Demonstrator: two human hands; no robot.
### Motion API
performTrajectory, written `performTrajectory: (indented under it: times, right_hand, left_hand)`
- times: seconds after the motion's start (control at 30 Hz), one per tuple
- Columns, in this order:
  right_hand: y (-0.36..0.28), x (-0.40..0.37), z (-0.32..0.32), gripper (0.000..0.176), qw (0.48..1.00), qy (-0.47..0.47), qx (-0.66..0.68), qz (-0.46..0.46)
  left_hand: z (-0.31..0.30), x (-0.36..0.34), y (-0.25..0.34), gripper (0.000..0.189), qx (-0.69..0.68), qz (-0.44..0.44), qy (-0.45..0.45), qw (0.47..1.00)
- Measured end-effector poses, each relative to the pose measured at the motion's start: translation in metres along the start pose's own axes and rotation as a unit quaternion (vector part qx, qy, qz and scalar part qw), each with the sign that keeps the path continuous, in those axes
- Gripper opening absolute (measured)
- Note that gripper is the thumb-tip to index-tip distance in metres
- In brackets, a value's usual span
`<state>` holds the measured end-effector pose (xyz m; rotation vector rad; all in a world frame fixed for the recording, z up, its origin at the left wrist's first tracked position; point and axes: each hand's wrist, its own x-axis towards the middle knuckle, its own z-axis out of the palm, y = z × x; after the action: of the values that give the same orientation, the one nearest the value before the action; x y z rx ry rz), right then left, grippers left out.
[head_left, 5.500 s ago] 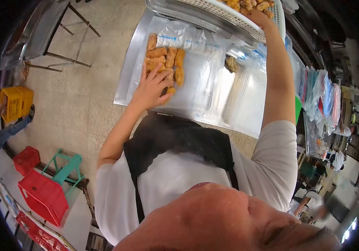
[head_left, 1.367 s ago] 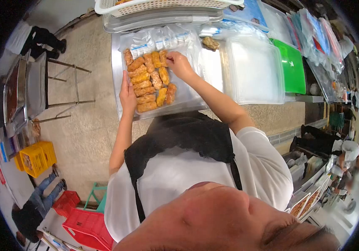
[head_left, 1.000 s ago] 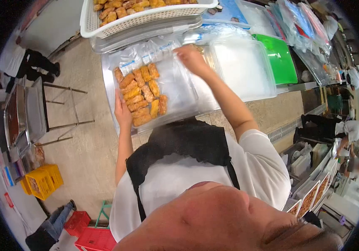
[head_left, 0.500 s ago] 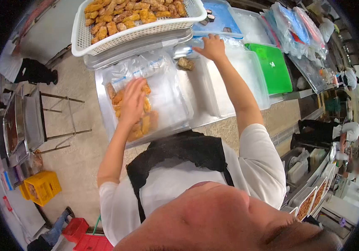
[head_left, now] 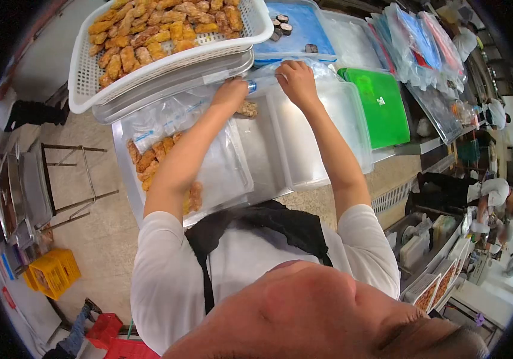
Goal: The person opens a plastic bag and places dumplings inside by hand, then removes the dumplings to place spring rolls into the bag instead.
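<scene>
My left hand (head_left: 231, 93) is closed at a blue-and-clear item beside the stacked lids; exactly what it grips is hidden. My right hand (head_left: 296, 75) has its fingers curled down on clear plastic bags (head_left: 322, 70) behind the translucent tray (head_left: 316, 137). Under my left forearm, brown fried pieces (head_left: 147, 160) lie in a row on a clear plastic sheet (head_left: 226, 164), with folded clear bags (head_left: 161, 122) behind them. A small wrapped brown piece (head_left: 247, 109) sits just right of my left wrist.
A white basket (head_left: 80, 78) of fried pieces stands back left on metal trays. Behind my right hand is a blue board (head_left: 304, 36) with dark rolls; a green board (head_left: 379, 110) lies to the right. Yellow crate (head_left: 56, 272) on the floor, left. Co-workers (head_left: 490, 194) at far right.
My left hand has left the fried pieces and moved back and right toward my right hand. My right hand has shifted slightly left, its fingers now curled. The camera view has shifted.
</scene>
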<state>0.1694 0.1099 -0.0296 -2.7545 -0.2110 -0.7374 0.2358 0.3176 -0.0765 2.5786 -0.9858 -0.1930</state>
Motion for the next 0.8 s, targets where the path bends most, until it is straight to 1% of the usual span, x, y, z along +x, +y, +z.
performTrajectory:
  times: [0.1,0.2,0.27,0.3,0.37,0.4,0.47,0.5,0.53,0.6,0.63,0.7,0.73,0.77,0.8]
  right_hand:
    - [0.0,-0.005,-0.001,0.016,1.0,0.008,0.009,-0.006]
    - [-0.008,-0.005,-0.001,0.025,0.999,0.027,0.03,-0.029]
    - [-0.017,-0.002,-0.003,0.033,0.996,0.053,0.039,-0.062]
    - [-0.019,-0.001,0.002,0.035,0.993,0.049,0.053,-0.089]
    - [-0.022,-0.002,0.01,0.039,0.985,0.042,0.081,-0.144]
    - [-0.026,-0.001,0.013,0.037,0.987,0.013,0.097,-0.129]
    - [-0.034,-0.001,0.016,0.035,0.986,-0.046,0.128,-0.098]
    - [-0.033,0.004,0.017,0.028,0.988,-0.062,0.108,-0.093]
    - [-0.03,0.007,0.015,0.027,0.986,-0.133,0.033,-0.1]
    - [-0.02,0.012,0.004,0.024,0.95,-0.268,-0.119,-0.108]
    - [-0.017,0.015,0.005,0.02,0.95,-0.268,-0.125,-0.101]
    - [-0.015,0.023,0.002,0.016,0.968,-0.213,-0.086,-0.102]
    - [-0.015,0.025,-0.001,0.015,0.975,-0.186,-0.066,-0.103]
    - [-0.012,0.026,-0.003,0.014,0.98,-0.167,-0.015,-0.104]
    - [-0.011,0.026,-0.005,0.014,0.982,-0.157,-0.003,-0.106]
  left_hand:
    - [-0.026,-0.004,0.016,0.017,0.02,0.052,-0.013,0.998]
    - [-0.027,-0.005,0.017,0.018,0.007,0.074,0.019,0.997]
    - [-0.028,-0.008,0.021,0.017,-0.006,0.12,0.055,0.991]
    - [-0.028,-0.01,0.023,0.016,-0.013,0.142,0.072,0.987]
    - [-0.024,-0.012,0.025,0.019,-0.125,0.104,0.064,0.985]
    - [-0.02,-0.013,0.025,0.02,-0.181,0.084,0.06,0.978]
    - [0.0,-0.016,0.017,0.026,-0.261,0.065,0.119,0.956]
    - [0.006,-0.018,0.015,0.03,-0.299,0.056,0.149,0.941]
    - [0.011,-0.021,0.01,0.031,-0.333,0.054,0.155,0.929]
    - [0.017,-0.026,0.003,0.032,-0.4,0.052,0.164,0.9]
    - [0.018,-0.027,0.003,0.033,-0.376,0.031,0.166,0.911]
    - [0.019,-0.027,0.001,0.034,-0.328,-0.014,0.171,0.929]
    - [0.02,-0.025,0.001,0.035,-0.315,-0.04,0.154,0.935]
    - [0.02,-0.019,0.002,0.037,-0.303,-0.066,0.137,0.941]
    - [0.016,-0.014,0.003,0.038,-0.29,-0.092,0.121,0.945]
